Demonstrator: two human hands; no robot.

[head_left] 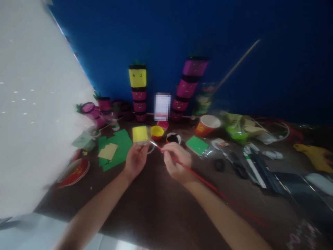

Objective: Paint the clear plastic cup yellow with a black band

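Note:
My left hand (135, 159) holds a small yellow painted cup (140, 134) up over the dark table. My right hand (176, 160) grips a long red-handled paintbrush (197, 175), its tip touching the right side of the yellow cup. Just behind the cup stand a small pot of yellow paint (157, 132) and a pot of black paint (173, 138).
Stacked pink and yellow painted cups (137, 93) and a leaning pink stack (188, 86) stand at the blue wall. Green paper sheets (117, 147) lie left, an orange paper cup (207, 125) and markers (251, 163) right. A white board (33, 114) fills the left side.

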